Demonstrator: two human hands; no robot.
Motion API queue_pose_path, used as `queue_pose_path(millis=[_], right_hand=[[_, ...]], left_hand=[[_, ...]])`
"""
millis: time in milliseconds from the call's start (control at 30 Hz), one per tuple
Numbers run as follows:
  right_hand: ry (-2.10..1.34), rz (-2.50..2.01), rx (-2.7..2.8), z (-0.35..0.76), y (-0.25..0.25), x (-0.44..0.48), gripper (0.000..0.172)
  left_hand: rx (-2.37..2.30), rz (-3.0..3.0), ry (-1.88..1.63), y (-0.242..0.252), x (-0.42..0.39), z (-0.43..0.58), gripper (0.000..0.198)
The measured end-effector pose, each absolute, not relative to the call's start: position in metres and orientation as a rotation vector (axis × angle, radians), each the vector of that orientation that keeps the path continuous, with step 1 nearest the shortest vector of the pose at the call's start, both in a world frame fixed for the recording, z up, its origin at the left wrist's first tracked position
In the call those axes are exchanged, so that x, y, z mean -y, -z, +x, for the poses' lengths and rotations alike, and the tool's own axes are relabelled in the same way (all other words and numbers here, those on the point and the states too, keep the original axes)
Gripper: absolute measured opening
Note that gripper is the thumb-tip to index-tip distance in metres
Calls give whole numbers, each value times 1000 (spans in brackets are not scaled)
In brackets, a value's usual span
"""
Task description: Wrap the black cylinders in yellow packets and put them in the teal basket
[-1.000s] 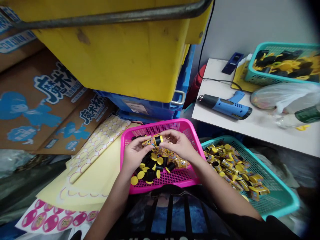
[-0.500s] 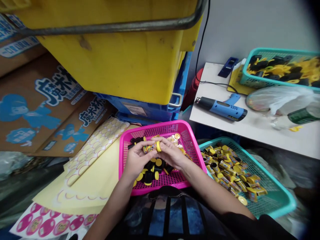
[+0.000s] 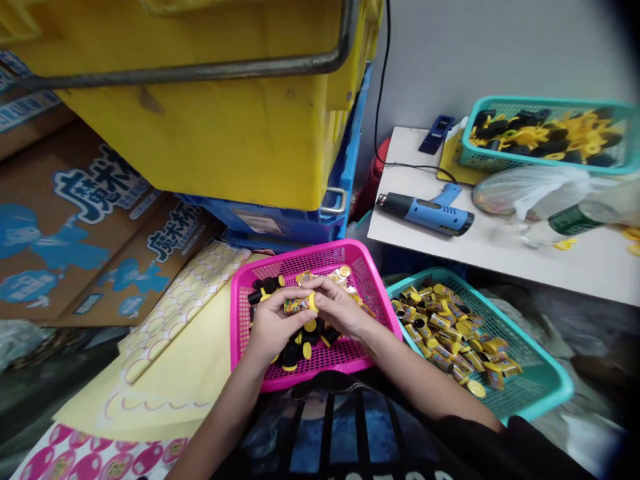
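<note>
Both hands meet over the pink basket point(image 3: 240, 280). Between the fingers of my left hand point(image 3: 270, 323) lies a small bottle point(image 3: 296, 305) with a colourful printed sleeve, tilted nearly sideways. My right hand point(image 3: 343, 310) is closed around its yellow-capped end. Below them in the basket are several black bottles with yellow caps point(image 3: 290, 357). Clear printed wrappers point(image 3: 333, 275) lie at the basket's back. To the right, a teal basket point(image 3: 540, 383) holds a heap of sleeved bottles point(image 3: 450, 330).
A blue heat gun point(image 3: 433, 212) lies on the white table point(image 3: 500, 257), near a plastic bag point(image 3: 530, 190) and a teal basket of black and yellow parts point(image 3: 550, 167). A yellow crate point(image 3: 215, 133) towers ahead. Cartons point(image 3: 90, 247) and sticker sheets point(image 3: 175, 373) sit left.
The head view has turned slightly right, so the surroundings appear shifted left. Both hands keep the bottle; my right fingers have moved a little around its capped end.
</note>
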State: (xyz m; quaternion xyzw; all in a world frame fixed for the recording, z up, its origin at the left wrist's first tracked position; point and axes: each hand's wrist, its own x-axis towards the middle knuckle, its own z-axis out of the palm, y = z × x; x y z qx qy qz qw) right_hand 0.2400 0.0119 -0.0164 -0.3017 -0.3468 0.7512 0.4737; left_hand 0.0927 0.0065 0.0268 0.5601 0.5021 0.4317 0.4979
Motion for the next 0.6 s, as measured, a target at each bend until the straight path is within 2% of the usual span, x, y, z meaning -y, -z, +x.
queue_pose_path(millis=[133,267,333,400,467,533,600], right_hand=[[-1591,-884,1067,264,1,3,48],[-1190,-1270,1326,336,-28,31,35],[-881,-1666,1452,386,-39,50,29],[-801,-2056,1659,428,-40,64,31],[-716,-2312,1769,448,-34,65,31],[-675,-2240,1833,436,-26,50,30],[-733,-1967,1855,395,-16,24,29]], left_hand=[[-1174,1786,-1073,-30,-6,109,21],[-1105,2057,-995,-25,-6,115,53],[-1121,2015,-924,-17,-7,106,47],[-1193,1910,-913,-9,-9,91,31],[-1311,1780,-952,-3,-13,73,24],[-1443,1640,-1002,-1,-18,59,23],[-1531,1526,-1022,-2,-23,51,24]])
